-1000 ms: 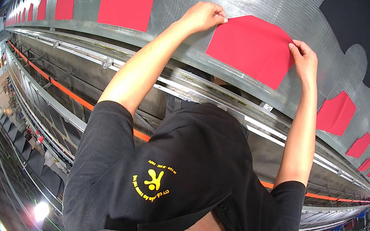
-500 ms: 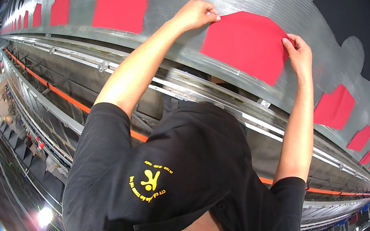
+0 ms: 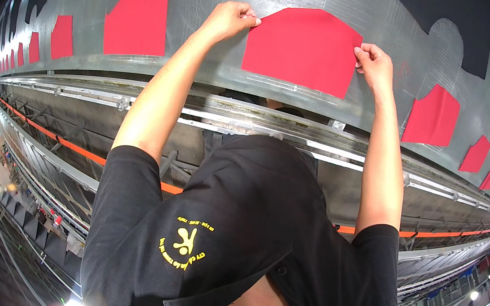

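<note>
A red cut fabric piece (image 3: 303, 51) with an angled top edge is spread on the grey table (image 3: 206, 72) in front of me. My left hand (image 3: 232, 21) pinches its upper left corner between thumb and fingers. At the upper right corner, my right hand (image 3: 372, 64) has its thumb and fingers closed on the cloth's edge. The piece looks flat, its lower edge lying near the table's front edge.
More red pieces lie in a row: one to the left (image 3: 136, 24), a slightly rippled one to the right (image 3: 432, 115). Larger black fabric pieces (image 3: 479, 48) lie farther back. A metal rail (image 3: 159, 96) runs along the table's front, with an orange bar (image 3: 80, 145) below.
The red piece and both hands have shifted left in view, along with the surroundings as the view turned. The piece now lies straighter and flatter, and both hands still grip its corners.
</note>
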`<action>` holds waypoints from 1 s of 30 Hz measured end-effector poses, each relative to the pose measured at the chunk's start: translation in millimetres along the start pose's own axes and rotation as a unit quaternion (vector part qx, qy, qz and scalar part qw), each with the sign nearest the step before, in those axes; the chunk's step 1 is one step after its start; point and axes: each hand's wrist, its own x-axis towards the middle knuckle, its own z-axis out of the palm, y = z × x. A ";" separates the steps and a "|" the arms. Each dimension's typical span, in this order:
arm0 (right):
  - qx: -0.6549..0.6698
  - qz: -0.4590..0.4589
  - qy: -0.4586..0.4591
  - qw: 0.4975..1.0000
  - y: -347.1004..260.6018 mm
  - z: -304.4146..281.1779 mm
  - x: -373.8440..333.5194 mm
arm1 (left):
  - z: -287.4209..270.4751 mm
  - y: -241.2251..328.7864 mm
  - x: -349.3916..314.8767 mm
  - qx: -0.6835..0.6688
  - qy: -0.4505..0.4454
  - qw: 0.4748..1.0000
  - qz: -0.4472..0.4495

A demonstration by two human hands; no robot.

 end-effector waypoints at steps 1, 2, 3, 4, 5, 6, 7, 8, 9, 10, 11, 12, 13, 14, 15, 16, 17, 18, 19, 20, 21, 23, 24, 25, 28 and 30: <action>0.000 0.002 0.003 1.000 0.2 1.5 0.0 | -0.1 -0.7 -1.3 -0.005 0.007 1.000 0.001; 0.000 0.004 0.005 1.000 0.0 2.8 0.3 | 0.5 -0.7 -1.3 -0.012 0.007 1.000 0.000; 0.005 0.005 0.006 1.000 -0.3 2.1 0.1 | 1.9 -0.1 -0.5 -0.019 0.007 1.000 -0.001; 0.011 0.007 0.005 1.000 0.0 2.4 -0.4 | 1.2 -0.7 -0.8 -0.024 0.008 1.000 -0.004; 0.017 0.008 0.004 1.000 0.1 2.5 -0.8 | 0.6 -1.2 -0.7 -0.018 0.002 1.000 -0.009; 0.015 0.008 0.006 1.000 0.0 3.0 -0.7 | 0.2 -1.3 -0.2 -0.012 -0.003 1.000 -0.014; 0.011 0.009 0.008 1.000 0.1 2.2 -1.2 | 0.5 -1.0 0.1 -0.007 -0.009 1.000 -0.019; 0.008 0.010 0.011 1.000 0.2 1.9 -1.6 | 0.2 -1.1 0.0 -0.005 -0.009 1.000 -0.018; 0.015 0.012 0.010 1.000 0.5 2.4 -1.9 | -0.4 -1.2 -0.2 -0.004 -0.009 1.000 -0.017; 0.010 0.011 0.009 1.000 0.7 2.1 -1.7 | -0.2 -0.7 -0.3 -0.004 -0.010 1.000 -0.015; 0.004 0.009 0.008 1.000 0.9 1.9 -1.3 | 0.6 -0.1 -1.1 -0.011 -0.003 1.000 -0.015; -0.001 0.007 0.007 1.000 1.2 2.2 -0.8 | 1.8 0.4 -2.6 -0.018 0.003 1.000 -0.014; 0.002 0.008 0.008 1.000 1.7 1.8 -0.7 | 2.7 0.7 -3.2 -0.025 0.009 1.000 -0.012; 0.005 0.008 0.010 1.000 2.5 2.0 -0.7 | 2.7 0.8 -3.8 -0.019 0.010 1.000 -0.010; 0.009 0.008 0.011 1.000 3.2 2.6 -0.5 | 2.6 0.8 -4.5 -0.014 0.012 1.000 -0.007; 0.013 0.007 0.013 1.000 3.3 3.4 -0.7 | 2.8 1.7 -5.6 -0.008 0.012 1.000 -0.004; 0.018 0.007 0.016 1.000 3.4 4.1 -0.9 | 3.8 3.0 -7.3 0.013 0.031 0.999 -0.002; 0.023 0.006 0.019 1.000 3.5 4.5 -1.2 | 5.7 4.4 -9.8 0.034 0.049 0.998 0.000; 0.019 0.006 0.017 1.000 2.0 4.9 -1.7 | 8.3 7.0 -12.8 0.055 0.068 0.996 0.002; 0.014 0.005 0.014 1.000 -1.4 5.5 -2.3 | 16.0 6.9 -17.4 0.123 0.110 0.984 0.063; 0.010 0.004 0.012 1.000 -4.3 6.7 -3.4 | 29.2 5.1 -24.2 0.190 0.150 0.962 0.124; -0.024 -0.012 0.039 0.999 -4.0 10.1 -7.9 | 52.1 14.0 -43.5 0.237 0.139 0.934 0.227; -0.040 -0.021 0.052 0.998 -4.1 12.3 -8.6 | 61.5 21.8 -56.1 0.219 0.093 0.933 0.268; -0.035 -0.033 0.060 0.997 -2.3 14.4 -9.0 | 75.6 20.3 -64.4 0.250 0.074 0.914 0.311; -0.035 -0.050 0.060 0.996 -2.1 22.4 -18.7 | 107.1 16.1 -79.8 0.302 -0.020 0.885 0.355; -0.101 -0.236 -0.005 0.966 -26.1 24.7 -49.1 | 116.3 17.5 -78.0 0.315 -0.001 0.867 0.387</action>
